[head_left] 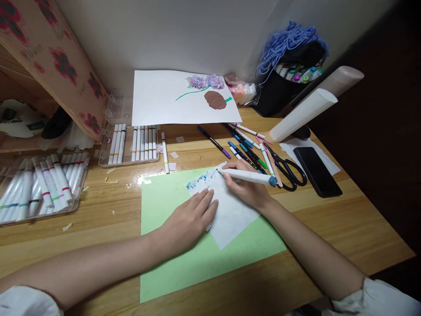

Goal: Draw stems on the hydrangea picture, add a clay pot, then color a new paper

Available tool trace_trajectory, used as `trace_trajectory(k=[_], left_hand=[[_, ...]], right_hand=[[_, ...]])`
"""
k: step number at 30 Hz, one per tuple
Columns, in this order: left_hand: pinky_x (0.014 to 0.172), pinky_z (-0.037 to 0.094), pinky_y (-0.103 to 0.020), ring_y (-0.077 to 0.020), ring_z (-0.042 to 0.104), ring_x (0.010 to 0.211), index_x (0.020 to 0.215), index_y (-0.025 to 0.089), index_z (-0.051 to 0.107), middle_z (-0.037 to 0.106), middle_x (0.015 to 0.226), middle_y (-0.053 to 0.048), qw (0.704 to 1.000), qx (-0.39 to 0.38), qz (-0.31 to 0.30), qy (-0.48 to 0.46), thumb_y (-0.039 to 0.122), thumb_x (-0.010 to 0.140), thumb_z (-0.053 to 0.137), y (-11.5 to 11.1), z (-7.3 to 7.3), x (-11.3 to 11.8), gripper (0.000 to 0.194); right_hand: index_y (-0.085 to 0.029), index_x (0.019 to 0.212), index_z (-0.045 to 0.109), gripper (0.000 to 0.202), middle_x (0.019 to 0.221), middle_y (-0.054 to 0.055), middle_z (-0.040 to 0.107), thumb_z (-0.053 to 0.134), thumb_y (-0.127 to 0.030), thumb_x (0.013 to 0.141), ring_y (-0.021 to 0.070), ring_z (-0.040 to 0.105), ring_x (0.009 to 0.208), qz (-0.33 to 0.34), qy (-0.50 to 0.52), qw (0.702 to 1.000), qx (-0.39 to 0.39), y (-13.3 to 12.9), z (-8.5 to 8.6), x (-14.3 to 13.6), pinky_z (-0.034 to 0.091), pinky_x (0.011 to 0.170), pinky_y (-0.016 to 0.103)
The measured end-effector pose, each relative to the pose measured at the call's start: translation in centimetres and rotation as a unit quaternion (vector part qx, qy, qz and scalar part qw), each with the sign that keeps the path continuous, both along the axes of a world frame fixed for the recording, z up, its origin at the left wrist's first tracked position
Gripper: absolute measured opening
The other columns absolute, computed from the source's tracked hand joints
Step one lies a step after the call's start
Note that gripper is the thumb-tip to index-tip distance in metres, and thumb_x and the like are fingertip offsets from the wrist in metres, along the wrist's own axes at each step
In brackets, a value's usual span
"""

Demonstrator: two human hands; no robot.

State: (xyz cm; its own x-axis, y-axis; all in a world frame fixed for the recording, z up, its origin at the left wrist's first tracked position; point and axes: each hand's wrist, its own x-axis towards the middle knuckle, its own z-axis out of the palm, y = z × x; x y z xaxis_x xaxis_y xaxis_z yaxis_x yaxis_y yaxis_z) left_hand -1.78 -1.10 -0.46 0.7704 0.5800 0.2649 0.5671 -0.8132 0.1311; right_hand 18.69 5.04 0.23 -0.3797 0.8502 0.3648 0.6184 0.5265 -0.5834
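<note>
My right hand (245, 184) grips a white marker (246, 175) with a blue end, its tip at the upper edge of a thin white tissue-like sheet (232, 219). Blue strokes (199, 181) run along that edge of the sheet. My left hand (190, 215) lies flat with fingers stretched out, resting on the sheet's left side. Beneath the sheet is a larger green paper (164, 276) on the wooden table.
Two clear cases of markers (128, 162) (79, 204) stand left. Behind lies white paper with flowers (158, 101). To the right are loose pens (213, 142), black scissors (289, 171), a phone (317, 171), a paper roll (302, 115) and a black pen bag (272, 94).
</note>
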Motion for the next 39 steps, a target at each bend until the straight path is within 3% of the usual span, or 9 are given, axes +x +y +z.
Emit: trace_trajectory(k=[4,10,16,21,25,29,34,39], left_hand=[[0.096,0.048,-0.041,-0.0283,0.049,0.122,0.120,0.002,0.049,0.051,0.129,-0.024,1.000,0.005,-0.003,-0.004,0.005,0.086,0.036,0.0,0.0,0.0,0.036],[0.096,0.048,-0.041,-0.0287,0.049,0.121,0.119,0.002,0.049,0.053,0.127,-0.023,1.000,0.008,-0.002,0.009,0.004,0.086,0.035,0.1,0.2,0.0,0.036],[0.095,0.049,-0.042,-0.0313,0.049,0.121,0.120,0.002,0.049,0.052,0.128,-0.025,1.000,0.002,-0.008,0.012,0.004,0.086,0.033,0.1,0.1,-0.1,0.037],[0.096,0.048,-0.042,-0.0307,0.048,0.122,0.121,0.002,0.047,0.051,0.128,-0.024,1.000,-0.001,-0.006,0.010,0.003,0.085,0.033,0.2,0.0,-0.1,0.039],[0.096,0.048,-0.043,-0.0320,0.047,0.123,0.122,0.002,0.047,0.051,0.129,-0.025,1.000,-0.003,-0.007,0.009,0.003,0.085,0.034,0.1,-0.1,-0.1,0.039],[0.096,0.048,-0.043,-0.0311,0.046,0.124,0.122,0.003,0.047,0.051,0.129,-0.024,1.000,-0.002,-0.005,0.007,0.003,0.085,0.034,0.1,-0.2,-0.1,0.039],[0.096,0.048,-0.044,-0.0328,0.047,0.123,0.123,0.002,0.047,0.050,0.130,-0.024,1.000,-0.008,-0.009,0.007,0.003,0.085,0.035,0.1,-0.1,-0.2,0.039],[0.097,0.047,-0.044,-0.0315,0.045,0.125,0.123,0.003,0.046,0.049,0.131,-0.023,1.000,-0.012,-0.007,0.012,0.003,0.085,0.036,0.1,-0.1,-0.2,0.040]], right_hand=[[-0.024,0.095,0.055,0.009,0.091,0.005,0.065,0.052,-0.023,0.086,0.0212,0.060,0.088,0.064,-0.002,0.997,-0.039,-0.1,0.1,-0.3,0.047,0.078,0.035],[-0.023,0.098,0.054,0.010,0.093,0.005,0.064,0.050,-0.024,0.088,0.0231,0.060,0.091,-0.042,0.000,0.999,-0.034,0.7,0.2,0.8,0.045,0.083,0.038],[-0.023,0.094,0.056,0.010,0.092,0.004,0.065,0.055,-0.021,0.084,0.0203,0.061,0.088,0.044,-0.014,0.998,-0.051,0.7,0.5,1.3,0.048,0.078,0.033],[-0.023,0.093,0.058,0.013,0.092,0.003,0.067,0.057,-0.017,0.082,0.0215,0.062,0.090,-0.014,-0.025,1.000,-0.010,1.3,0.5,2.1,0.047,0.083,0.036],[-0.023,0.093,0.058,0.011,0.093,0.003,0.067,0.056,-0.020,0.083,0.0198,0.063,0.088,0.007,-0.001,0.997,-0.074,1.3,0.6,2.3,0.049,0.078,0.032],[-0.022,0.091,0.058,0.009,0.089,0.003,0.067,0.055,-0.020,0.084,0.0195,0.063,0.085,-0.049,-0.001,0.997,-0.065,1.1,0.9,2.0,0.048,0.074,0.031],[-0.022,0.091,0.060,0.014,0.089,0.002,0.068,0.058,-0.017,0.078,0.0179,0.063,0.083,0.066,-0.029,0.995,-0.065,0.7,1.2,2.0,0.048,0.075,0.029],[-0.022,0.093,0.060,0.013,0.087,0.002,0.068,0.058,-0.022,0.081,0.0178,0.064,0.077,-0.061,0.011,0.992,-0.110,0.9,1.5,2.6,0.048,0.069,0.029]])
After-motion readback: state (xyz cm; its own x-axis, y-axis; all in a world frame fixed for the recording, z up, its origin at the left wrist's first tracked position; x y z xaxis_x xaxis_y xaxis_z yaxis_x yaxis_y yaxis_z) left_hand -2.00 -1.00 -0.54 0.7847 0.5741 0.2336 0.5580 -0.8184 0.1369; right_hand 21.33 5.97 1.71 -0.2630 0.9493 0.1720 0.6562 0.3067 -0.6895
